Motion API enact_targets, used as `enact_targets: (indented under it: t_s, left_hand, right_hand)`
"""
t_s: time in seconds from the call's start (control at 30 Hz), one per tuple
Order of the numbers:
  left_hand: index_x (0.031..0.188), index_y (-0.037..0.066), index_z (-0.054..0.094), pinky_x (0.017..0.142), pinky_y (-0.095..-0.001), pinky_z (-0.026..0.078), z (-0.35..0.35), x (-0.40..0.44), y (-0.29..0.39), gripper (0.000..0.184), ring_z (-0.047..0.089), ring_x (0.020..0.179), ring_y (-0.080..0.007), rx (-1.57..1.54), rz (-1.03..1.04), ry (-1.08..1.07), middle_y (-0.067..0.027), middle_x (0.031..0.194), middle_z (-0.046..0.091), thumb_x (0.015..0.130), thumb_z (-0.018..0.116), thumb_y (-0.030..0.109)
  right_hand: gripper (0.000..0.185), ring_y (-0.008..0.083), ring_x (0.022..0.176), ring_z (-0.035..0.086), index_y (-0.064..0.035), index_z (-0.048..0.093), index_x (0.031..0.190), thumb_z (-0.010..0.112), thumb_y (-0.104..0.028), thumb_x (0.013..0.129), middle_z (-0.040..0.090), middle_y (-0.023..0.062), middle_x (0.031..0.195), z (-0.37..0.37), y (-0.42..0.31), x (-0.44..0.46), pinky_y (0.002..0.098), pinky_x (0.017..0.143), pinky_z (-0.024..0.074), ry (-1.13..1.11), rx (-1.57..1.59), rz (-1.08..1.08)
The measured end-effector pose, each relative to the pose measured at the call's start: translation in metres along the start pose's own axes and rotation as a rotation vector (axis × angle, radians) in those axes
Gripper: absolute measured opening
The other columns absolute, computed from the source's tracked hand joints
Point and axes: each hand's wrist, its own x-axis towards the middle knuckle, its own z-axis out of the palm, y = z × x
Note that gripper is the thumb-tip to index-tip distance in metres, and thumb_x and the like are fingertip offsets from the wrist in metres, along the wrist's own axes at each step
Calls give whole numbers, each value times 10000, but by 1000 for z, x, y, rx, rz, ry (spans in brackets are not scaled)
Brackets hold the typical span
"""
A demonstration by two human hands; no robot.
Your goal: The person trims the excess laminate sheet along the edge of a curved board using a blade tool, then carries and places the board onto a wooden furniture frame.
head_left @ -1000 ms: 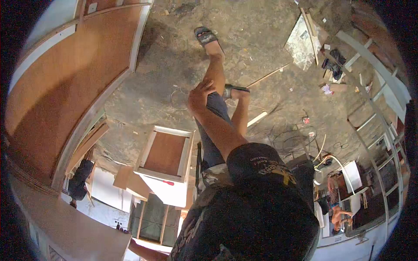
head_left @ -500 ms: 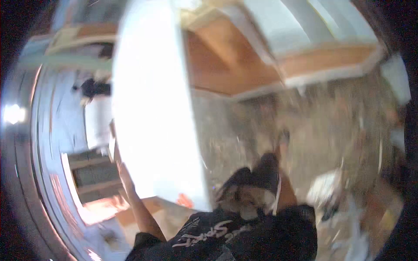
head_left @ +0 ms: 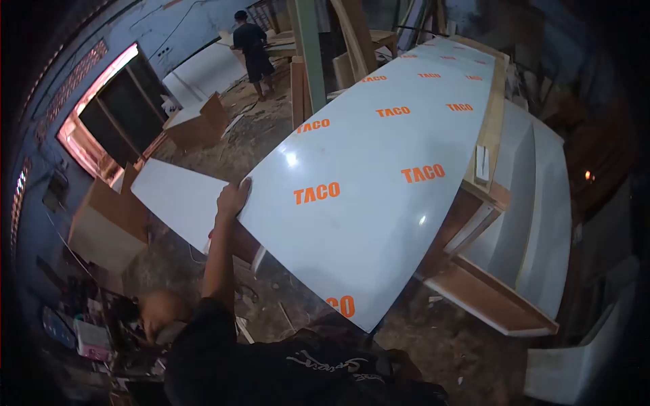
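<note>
A long white panel (head_left: 365, 152) printed with orange TACO lettering stretches away from my body, its near corner close to my shirt. My left hand (head_left: 233, 197) is closed on the panel's left edge, arm stretched forward; the fingertips are partly hidden. My right hand does not show. Beneath the panel, brown-sided wooden parts (head_left: 467, 223) stick out on the right. A small white block (head_left: 482, 164) sits near its right edge, beside a pale wooden strip (head_left: 497, 125).
A white board (head_left: 179, 196) lies left of my hand, with cardboard boxes (head_left: 112, 223) behind it. White cabinet-like panels (head_left: 542, 196) stand right. A green post (head_left: 308, 54) rises ahead; a person (head_left: 251, 51) stands beyond. Another person (head_left: 162, 314) crouches at lower left.
The view was blurred and has steadied. The white panel, seen as a narrow upright strip, now shows its broad printed face. My right arm has gone out of sight.
</note>
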Motion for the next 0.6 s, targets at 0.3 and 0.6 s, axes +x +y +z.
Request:
enact_targets:
  t_s: [0.3,0.6]
  left_hand:
    - [1216,-13,681,989,-507,491,5,3,0,780,650,1147,-431,-13,-37,-2,-279,1190,686,943,455,682]
    - [1249,90,693,958,-514,509,6,6,-7,687,664,1118,-425,-29,-49,7,-259,1161,703,933,489,666]
  right_hand:
    - [316,283,712,631,15,628,1161,634,-243,979,669,169,936,-60,-4,12,458,615,476,30,429,-4]
    - [266,284,729,672,-18,648,1094,647,-248,959,699,137,922,-81,-23,-15,451,627,519,-54,-62,-19]
